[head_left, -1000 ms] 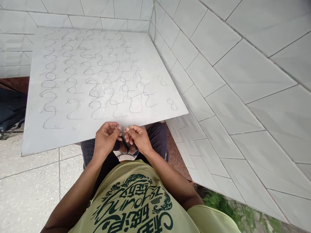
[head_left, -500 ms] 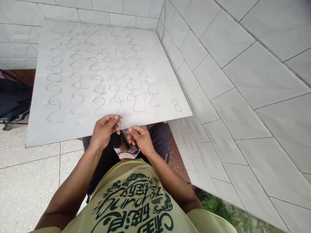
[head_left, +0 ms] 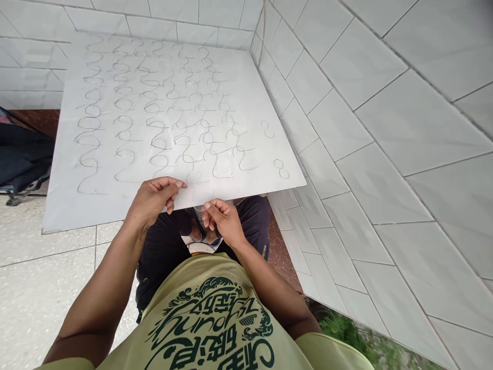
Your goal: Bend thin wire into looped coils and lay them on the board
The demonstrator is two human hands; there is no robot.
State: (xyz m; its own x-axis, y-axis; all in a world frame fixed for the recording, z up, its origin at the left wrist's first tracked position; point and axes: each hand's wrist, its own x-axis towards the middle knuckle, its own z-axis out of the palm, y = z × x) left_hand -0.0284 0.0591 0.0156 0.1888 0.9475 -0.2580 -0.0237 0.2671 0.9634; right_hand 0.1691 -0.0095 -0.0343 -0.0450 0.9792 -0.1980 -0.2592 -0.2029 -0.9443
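My right hand (head_left: pixel 222 220) pinches a thin curved piece of wire (head_left: pixel 199 205) just off the near edge of a white board (head_left: pixel 69 205). The left hand (head_left: pixel 152 198) rests over that edge a little to the left, fingers curled with thumb and fingertips close together; I cannot see anything in them. Several bent wire shapes (head_left: pixel 162 128) lie in rows across the board. Two small figure-eight wire loops (head_left: pixel 281 168) lie apart at the board's right side.
A white tiled wall (head_left: pixel 385 154) runs along the right and behind the board. A dark bag (head_left: pixel 19 159) sits on the floor at the left. My knees in dark trousers (head_left: pixel 254 221) are under the board's near edge. Green plants (head_left: pixel 346 329) show at bottom right.
My hands have drawn apart: the left moved left onto the board's edge, while the right kept the wire, now bent into a curve. The view shifted slightly.
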